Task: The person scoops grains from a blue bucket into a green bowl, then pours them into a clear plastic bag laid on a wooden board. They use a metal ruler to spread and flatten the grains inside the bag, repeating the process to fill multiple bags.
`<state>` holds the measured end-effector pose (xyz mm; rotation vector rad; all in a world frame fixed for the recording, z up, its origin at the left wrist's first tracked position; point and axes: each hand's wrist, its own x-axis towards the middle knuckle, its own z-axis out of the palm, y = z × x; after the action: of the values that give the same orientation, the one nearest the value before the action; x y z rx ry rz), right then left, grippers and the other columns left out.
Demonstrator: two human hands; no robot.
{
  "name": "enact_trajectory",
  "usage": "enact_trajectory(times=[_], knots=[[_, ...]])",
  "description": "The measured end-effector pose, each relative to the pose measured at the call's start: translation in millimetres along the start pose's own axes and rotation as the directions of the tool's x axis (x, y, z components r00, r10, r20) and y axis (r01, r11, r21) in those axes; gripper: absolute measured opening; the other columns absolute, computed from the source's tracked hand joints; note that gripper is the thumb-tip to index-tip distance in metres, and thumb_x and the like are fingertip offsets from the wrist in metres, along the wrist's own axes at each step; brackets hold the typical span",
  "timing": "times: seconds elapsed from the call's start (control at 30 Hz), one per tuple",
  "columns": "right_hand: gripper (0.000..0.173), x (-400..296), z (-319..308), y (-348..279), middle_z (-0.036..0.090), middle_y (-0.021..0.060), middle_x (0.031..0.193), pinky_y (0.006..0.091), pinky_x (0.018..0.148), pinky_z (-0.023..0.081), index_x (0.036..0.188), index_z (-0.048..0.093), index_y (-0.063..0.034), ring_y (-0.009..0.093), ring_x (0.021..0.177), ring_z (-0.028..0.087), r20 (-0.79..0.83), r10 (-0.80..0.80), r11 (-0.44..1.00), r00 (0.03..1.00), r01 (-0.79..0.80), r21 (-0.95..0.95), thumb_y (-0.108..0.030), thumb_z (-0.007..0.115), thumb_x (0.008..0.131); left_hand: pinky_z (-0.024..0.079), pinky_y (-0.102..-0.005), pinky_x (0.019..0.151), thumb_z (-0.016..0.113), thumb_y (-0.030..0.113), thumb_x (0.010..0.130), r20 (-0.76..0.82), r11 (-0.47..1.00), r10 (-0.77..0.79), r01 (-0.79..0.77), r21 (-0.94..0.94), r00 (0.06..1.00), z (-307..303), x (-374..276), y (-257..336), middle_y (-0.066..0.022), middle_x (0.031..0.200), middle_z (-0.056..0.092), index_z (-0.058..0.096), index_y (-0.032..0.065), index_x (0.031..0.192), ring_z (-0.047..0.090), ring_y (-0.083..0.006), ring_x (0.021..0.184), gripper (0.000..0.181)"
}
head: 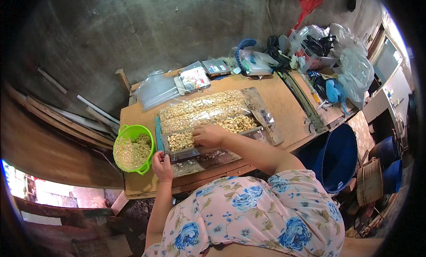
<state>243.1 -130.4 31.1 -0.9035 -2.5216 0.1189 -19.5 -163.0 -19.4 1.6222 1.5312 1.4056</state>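
My right hand (208, 135) lies palm down on pale chopped pieces (181, 140) in the near row of a shallow wooden frame (196, 153); its fingertips are among the pieces. My left hand (162, 164) is at the frame's near left corner, thumb and fingers around the corner or the edge of clear plastic film there; which one is unclear. Behind the near row, flat rows of similar pieces (203, 110) lie under shiny clear film. A teal strip (159, 134) runs along the frame's left side. Left of it stands a bright green plastic basin (151, 157) holding more pale pieces.
Clear plastic sheets (156, 92), a patterned box (195, 78) and a dark flat case (216, 67) lie at the table's back. A wooden board (263, 117) crosses the frame's right end. A crate (313, 62) with plastic bags stands back right; a blue barrel (339, 159) stands below.
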Motion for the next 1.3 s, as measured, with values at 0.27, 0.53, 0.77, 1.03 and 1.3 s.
enact_trajectory(times=[0.27,0.53,0.77,1.03,1.3], knots=[[0.008,-57,-47,21,0.052,0.0073,0.076,0.0392,0.067,0.045,0.065,0.053,-0.0079,0.028,0.078,0.053,-0.088,0.04,0.998,0.995,-0.037,0.045,-0.011,0.061,0.065,0.043,-0.0272,0.064,0.061,0.013,0.077,-0.003,1.0,-0.005,0.005,0.005,1.0,0,1,-2,-0.007,0.086,0.056,0.058,0.0006,0.097,0.051,-0.0153,0.074,0.024],[0.006,-109,-79,34,0.058,0.0066,0.088,0.038,0.072,0.047,0.071,0.055,-0.0059,0.028,0.089,0.056,0.043,0.338,0.936,0.94,-0.331,-0.118,-0.007,0.061,0.07,0.044,-0.0283,0.066,0.061,0.013,0.077,0.007,1.0,0.003,-0.003,0.03,1.0,-2,1,-2,-0.0075,0.087,0.056,0.058,0.0001,0.097,0.052,-0.0163,0.074,0.024],[0.012,-24,-30,-4,0.06,0.0045,0.093,0.037,0.081,0.046,0.08,0.061,-0.0096,0.026,0.094,0.057,-0.219,-0.009,1.0,0.976,0.004,-0.022,-0.017,0.06,0.071,0.043,-0.0272,0.065,0.061,0.013,0.079,-0.008,1.0,-0.003,0.003,-0.023,1.0,1,1,-7,-0.0055,0.088,0.056,0.058,0.001,0.099,0.05,-0.014,0.073,0.023],[0.009,-37,-29,9,0.059,0.0034,0.089,0.0369,0.082,0.045,0.075,0.061,-0.01,0.024,0.094,0.056,-0.046,-0.014,1.0,0.999,0.012,-0.026,-0.018,0.059,0.07,0.043,-0.0251,0.065,0.06,0.011,0.08,0.029,0.999,-0.043,0.043,-0.024,0.999,-4,1,-5,-0.0046,0.087,0.056,0.057,0.0,0.1,0.05,-0.0118,0.074,0.023],[0.012,-110,-78,33,0.06,0.0062,0.101,0.0375,0.088,0.044,0.084,0.062,-0.0093,0.027,0.102,0.055,0.126,0.258,0.966,0.958,-0.25,-0.071,-0.011,0.065,0.072,0.044,-0.0258,0.067,0.06,0.011,0.079,0.03,0.998,-0.021,0.023,-0.054,0.999,0,1,-7,-0.0057,0.088,0.056,0.056,-0.0014,0.1,0.05,-0.0128,0.075,0.024]])
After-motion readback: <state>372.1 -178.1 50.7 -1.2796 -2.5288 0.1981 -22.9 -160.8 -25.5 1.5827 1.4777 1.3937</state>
